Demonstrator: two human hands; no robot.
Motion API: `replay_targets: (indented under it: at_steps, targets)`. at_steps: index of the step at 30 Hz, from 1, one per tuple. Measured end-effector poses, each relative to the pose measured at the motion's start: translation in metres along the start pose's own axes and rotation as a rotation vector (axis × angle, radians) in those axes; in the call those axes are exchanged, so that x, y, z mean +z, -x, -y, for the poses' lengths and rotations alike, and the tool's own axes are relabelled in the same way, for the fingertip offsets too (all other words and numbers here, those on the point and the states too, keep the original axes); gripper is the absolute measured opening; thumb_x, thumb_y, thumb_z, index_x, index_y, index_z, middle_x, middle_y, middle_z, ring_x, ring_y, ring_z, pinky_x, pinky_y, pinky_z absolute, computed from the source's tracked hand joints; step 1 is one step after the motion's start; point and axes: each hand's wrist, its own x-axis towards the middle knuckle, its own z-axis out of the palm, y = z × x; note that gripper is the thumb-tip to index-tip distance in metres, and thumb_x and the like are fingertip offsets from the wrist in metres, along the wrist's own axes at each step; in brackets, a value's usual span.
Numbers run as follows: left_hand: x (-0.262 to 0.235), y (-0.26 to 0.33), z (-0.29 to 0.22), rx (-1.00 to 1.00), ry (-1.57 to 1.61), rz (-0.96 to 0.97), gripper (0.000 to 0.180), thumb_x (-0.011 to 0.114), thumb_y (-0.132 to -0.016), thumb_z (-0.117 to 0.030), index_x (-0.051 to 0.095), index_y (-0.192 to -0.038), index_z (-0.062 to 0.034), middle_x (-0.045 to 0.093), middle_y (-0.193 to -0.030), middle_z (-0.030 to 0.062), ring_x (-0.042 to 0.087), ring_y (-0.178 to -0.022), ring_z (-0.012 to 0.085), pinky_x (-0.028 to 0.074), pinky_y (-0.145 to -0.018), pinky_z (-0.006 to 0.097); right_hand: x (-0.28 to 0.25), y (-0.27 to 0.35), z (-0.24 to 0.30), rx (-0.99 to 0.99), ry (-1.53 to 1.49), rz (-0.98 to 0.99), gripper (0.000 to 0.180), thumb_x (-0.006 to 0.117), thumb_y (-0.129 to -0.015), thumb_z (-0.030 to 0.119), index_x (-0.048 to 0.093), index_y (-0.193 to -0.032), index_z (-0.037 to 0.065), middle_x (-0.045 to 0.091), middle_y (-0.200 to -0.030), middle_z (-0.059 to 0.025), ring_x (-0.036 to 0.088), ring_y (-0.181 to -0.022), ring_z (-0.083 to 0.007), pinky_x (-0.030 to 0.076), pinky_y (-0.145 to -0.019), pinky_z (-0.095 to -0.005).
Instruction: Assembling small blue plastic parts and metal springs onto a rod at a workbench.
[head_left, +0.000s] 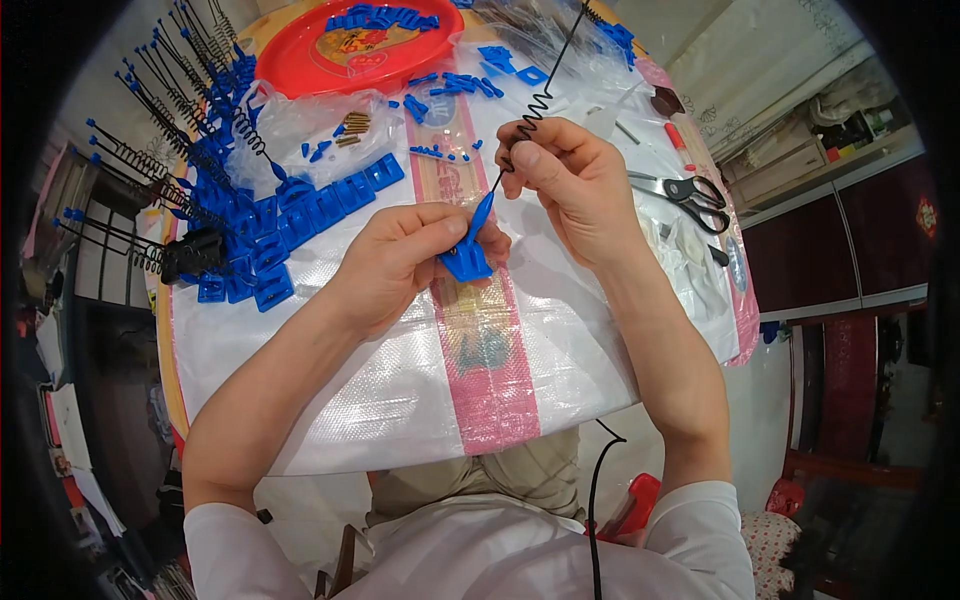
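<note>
My left hand [420, 245] is closed on a blue plastic piece [466, 258] with a wide base and a narrow, tapering neck. A black coiled wire [537, 105] rises from the tip of that neck and slants up to the right. My right hand [570, 180] pinches the wire's coiled part between thumb and fingers, a little above the blue neck. Both hands are over the middle of the table, and the wire's far end runs up past the top edge of the view.
At the left stand many blue pieces [270, 225] with black coiled wires sticking up. A red tray [300, 75] holds more blue parts. Brass-coloured pins [352, 128] lie on a plastic bag. Scissors [690, 192] and a red-handled tool [678, 145] lie to the right on the white woven sheet [370, 400].
</note>
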Motion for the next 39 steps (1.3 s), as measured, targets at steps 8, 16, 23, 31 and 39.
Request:
replay_targets:
  at_steps: [8, 16, 23, 31, 39]
  targets:
    - [0.001, 0.000, 0.000, 0.005, -0.042, -0.009, 0.030, 0.055, -0.098, -0.015, 0.063, -0.116, 0.0077, 0.069, -0.109, 0.0180, 0.067, -0.104, 0.0243, 0.051, -0.095, 0.037, -0.001, 0.000, 0.001, 0.009, 0.019, 0.024, 0.027, 0.069, -0.091, 0.013, 0.066, -0.112, -0.004, 0.071, -0.096, -0.0097, 0.063, -0.082, -0.0117, 0.051, -0.072, -0.0269]
    - [0.004, 0.001, 0.000, -0.001, -0.074, -0.027, 0.025, 0.062, -0.095, -0.016, 0.065, -0.108, 0.0052, 0.070, -0.105, 0.0169, 0.068, -0.100, 0.0242, 0.052, -0.093, 0.037, -0.001, 0.000, 0.002, -0.005, 0.018, 0.070, 0.035, 0.065, -0.094, 0.013, 0.060, -0.124, -0.004, 0.071, -0.104, -0.0119, 0.065, -0.091, -0.0136, 0.050, -0.075, -0.0272]
    - [0.003, 0.002, -0.001, 0.010, -0.107, -0.036, 0.024, 0.066, -0.092, -0.014, 0.066, -0.108, 0.0041, 0.071, -0.103, 0.0152, 0.068, -0.096, 0.0192, 0.053, -0.088, 0.033, 0.003, 0.001, 0.003, -0.003, 0.032, 0.107, 0.043, 0.064, -0.096, 0.016, 0.053, -0.131, -0.007, 0.068, -0.112, -0.0183, 0.062, -0.089, -0.0144, 0.049, -0.079, -0.0285]
    - [0.000, 0.000, 0.003, 0.044, -0.053, -0.125, 0.016, 0.067, -0.090, -0.007, 0.065, -0.103, 0.0017, 0.071, -0.098, 0.0116, 0.068, -0.089, 0.0151, 0.055, -0.082, 0.029, 0.002, 0.001, -0.006, -0.025, 0.069, 0.115, 0.035, 0.066, -0.092, 0.011, 0.060, -0.124, -0.003, 0.068, -0.106, -0.0080, 0.063, -0.091, -0.0112, 0.051, -0.075, -0.0256]
    - [-0.002, -0.002, 0.004, 0.077, -0.087, -0.172, 0.011, 0.066, -0.089, -0.003, 0.063, -0.099, 0.0010, 0.070, -0.096, 0.0137, 0.068, -0.087, 0.0178, 0.055, -0.083, 0.033, 0.009, 0.004, -0.003, 0.038, 0.136, 0.084, 0.014, 0.068, -0.090, 0.009, 0.063, -0.096, -0.003, 0.062, -0.123, -0.0180, 0.062, -0.090, -0.0161, 0.051, -0.077, -0.0309]
